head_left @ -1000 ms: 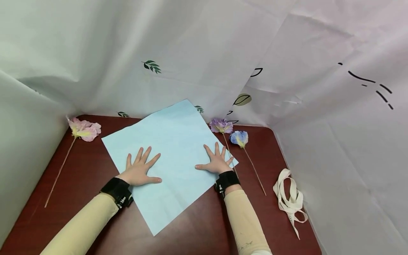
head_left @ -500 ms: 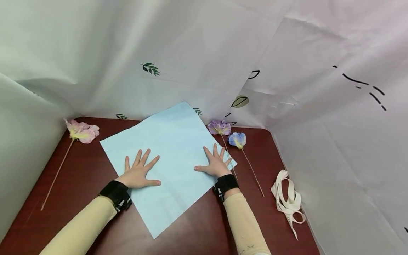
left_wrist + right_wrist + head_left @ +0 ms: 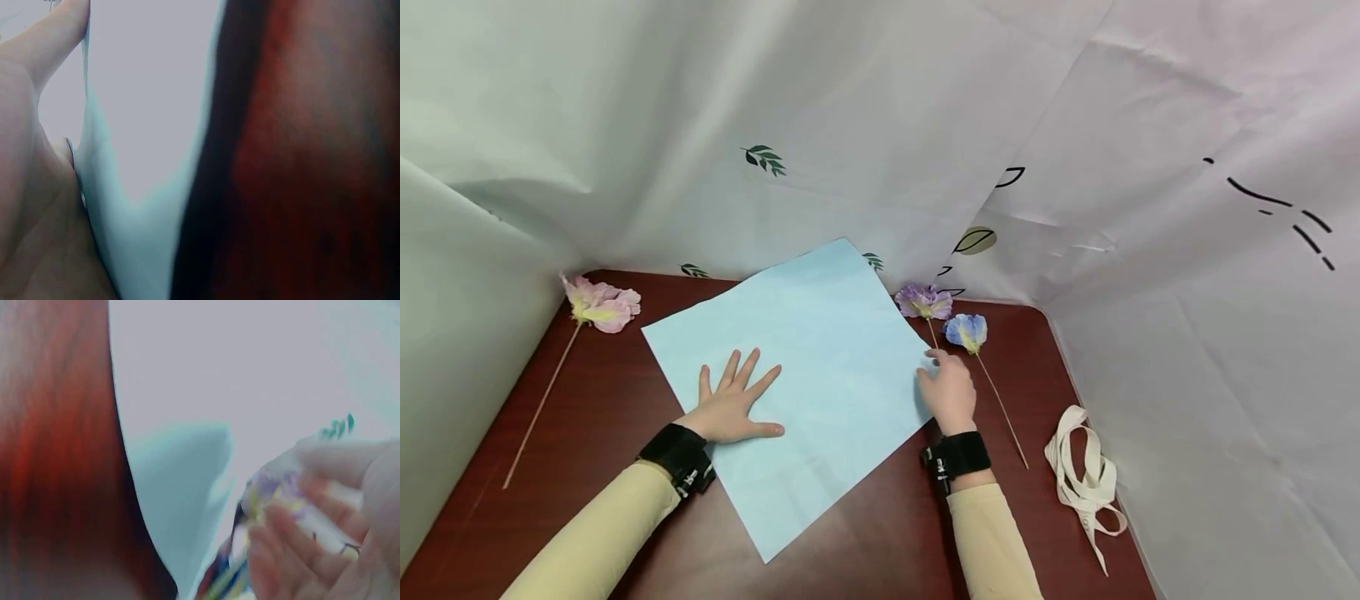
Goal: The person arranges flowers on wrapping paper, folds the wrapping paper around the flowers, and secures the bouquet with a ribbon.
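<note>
1. Since the earlier frame: R hand (image 3: 951, 390) has shifted a bit right, fingers going from fanned out on the sheet to curled in at its R corner; L hand (image 3: 730, 408) hasn't moved.
2. L hand: fingers & thumb spread wide, palm down on L part of the blue sheet (image 3: 823, 333). L wrist cam shows thumb & palm against it, close up.
3. R hand: fingers bent, tips by the stem (image 3: 933, 335) of the purple flower (image 3: 925, 302), beside the sheet's R edge. R wrist view blurred; can't tell if they pinch stem, paper or nothing.
4. Sheet: mid-table, turned like a diamond, 1 corner pointing near, far corner up against the white cloth backdrop (image 3: 850, 108); R corner hidden by R hand.
5. Purple flower: far side, just R of sheet, bloom at far end, lower stem hidden by R hand.
6. Blue flower (image 3: 967, 332): just R of purple one, stem running near & right.
7. Pink flower (image 3: 602, 306): far L, well apart from the others, stem running near & left.
8. White ribbon (image 3: 1082, 479): loosely looped, R side of the dark red table (image 3: 872, 542).
9. Both arms: pale yellow sleeves, black wristbands (image 3: 966, 454) w/ small devices.
</note>
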`<act>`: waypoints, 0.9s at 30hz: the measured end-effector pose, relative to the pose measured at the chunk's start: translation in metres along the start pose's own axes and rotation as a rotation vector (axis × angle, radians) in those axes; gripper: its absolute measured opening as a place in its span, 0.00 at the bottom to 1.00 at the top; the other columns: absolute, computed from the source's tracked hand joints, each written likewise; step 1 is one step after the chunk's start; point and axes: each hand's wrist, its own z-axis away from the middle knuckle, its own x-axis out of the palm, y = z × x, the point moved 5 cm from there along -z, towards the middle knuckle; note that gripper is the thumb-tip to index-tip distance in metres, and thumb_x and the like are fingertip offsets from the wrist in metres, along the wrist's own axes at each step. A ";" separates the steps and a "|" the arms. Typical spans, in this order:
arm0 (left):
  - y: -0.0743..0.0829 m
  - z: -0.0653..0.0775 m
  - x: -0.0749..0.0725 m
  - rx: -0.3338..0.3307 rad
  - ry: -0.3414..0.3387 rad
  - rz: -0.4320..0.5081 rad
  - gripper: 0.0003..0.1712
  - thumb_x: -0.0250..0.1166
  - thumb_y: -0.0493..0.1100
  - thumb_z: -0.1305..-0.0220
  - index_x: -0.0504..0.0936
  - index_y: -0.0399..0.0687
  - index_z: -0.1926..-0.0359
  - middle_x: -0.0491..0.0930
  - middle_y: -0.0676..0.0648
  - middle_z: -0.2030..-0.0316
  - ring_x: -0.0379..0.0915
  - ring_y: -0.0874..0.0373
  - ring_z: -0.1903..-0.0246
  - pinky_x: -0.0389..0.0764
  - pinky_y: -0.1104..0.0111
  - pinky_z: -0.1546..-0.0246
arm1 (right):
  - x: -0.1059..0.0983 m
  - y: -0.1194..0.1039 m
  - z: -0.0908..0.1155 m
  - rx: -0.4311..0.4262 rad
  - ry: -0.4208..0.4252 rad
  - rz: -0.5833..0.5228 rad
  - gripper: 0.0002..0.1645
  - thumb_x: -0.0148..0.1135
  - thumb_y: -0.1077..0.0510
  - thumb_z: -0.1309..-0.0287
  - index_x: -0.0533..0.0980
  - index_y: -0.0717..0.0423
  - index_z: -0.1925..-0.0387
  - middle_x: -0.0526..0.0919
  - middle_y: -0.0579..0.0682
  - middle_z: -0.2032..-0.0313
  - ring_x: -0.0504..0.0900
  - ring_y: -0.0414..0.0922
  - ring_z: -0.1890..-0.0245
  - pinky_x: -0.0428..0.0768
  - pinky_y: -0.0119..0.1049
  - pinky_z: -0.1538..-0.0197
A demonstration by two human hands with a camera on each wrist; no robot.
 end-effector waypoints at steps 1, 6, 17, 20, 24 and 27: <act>-0.001 -0.001 0.001 -0.001 0.001 -0.005 0.64 0.63 0.82 0.50 0.54 0.59 0.20 0.34 0.38 0.20 0.20 0.34 0.23 0.18 0.29 0.38 | -0.003 0.005 -0.001 0.039 0.008 0.017 0.23 0.63 0.48 0.33 0.77 0.47 0.39 0.79 0.55 0.46 0.78 0.56 0.48 0.78 0.56 0.54; -0.006 -0.002 0.004 0.019 0.023 0.002 0.63 0.60 0.84 0.49 0.51 0.63 0.19 0.33 0.40 0.19 0.17 0.36 0.23 0.15 0.30 0.38 | -0.006 0.029 -0.004 0.148 -0.065 0.067 0.21 0.61 0.50 0.33 0.78 0.54 0.43 0.81 0.58 0.50 0.81 0.57 0.57 0.78 0.52 0.61; 0.002 0.003 -0.002 0.017 0.014 0.035 0.63 0.63 0.81 0.49 0.54 0.59 0.20 0.34 0.37 0.20 0.20 0.33 0.23 0.19 0.28 0.38 | -0.004 0.035 0.006 0.100 -0.184 -0.241 0.19 0.66 0.52 0.36 0.85 0.54 0.47 0.87 0.54 0.55 0.83 0.52 0.59 0.77 0.43 0.62; 0.004 0.003 -0.005 0.008 0.010 0.018 0.63 0.66 0.79 0.49 0.56 0.56 0.20 0.37 0.36 0.20 0.23 0.32 0.23 0.21 0.28 0.38 | -0.002 0.030 0.011 0.106 -0.261 -0.395 0.21 0.64 0.51 0.33 0.82 0.54 0.42 0.83 0.55 0.44 0.80 0.52 0.46 0.79 0.44 0.51; 0.005 0.002 -0.006 -0.005 0.002 -0.004 0.63 0.66 0.79 0.49 0.55 0.55 0.20 0.37 0.36 0.20 0.24 0.32 0.23 0.22 0.28 0.37 | -0.001 0.016 0.021 0.124 -0.322 -0.647 0.23 0.62 0.52 0.30 0.79 0.54 0.37 0.80 0.56 0.39 0.79 0.54 0.43 0.81 0.43 0.50; 0.005 0.000 -0.005 -0.004 -0.004 -0.006 0.62 0.66 0.78 0.48 0.55 0.56 0.20 0.37 0.36 0.20 0.23 0.32 0.23 0.22 0.28 0.37 | 0.000 -0.001 0.028 0.112 -0.296 -0.799 0.23 0.65 0.53 0.32 0.79 0.52 0.37 0.82 0.58 0.45 0.80 0.58 0.46 0.81 0.40 0.53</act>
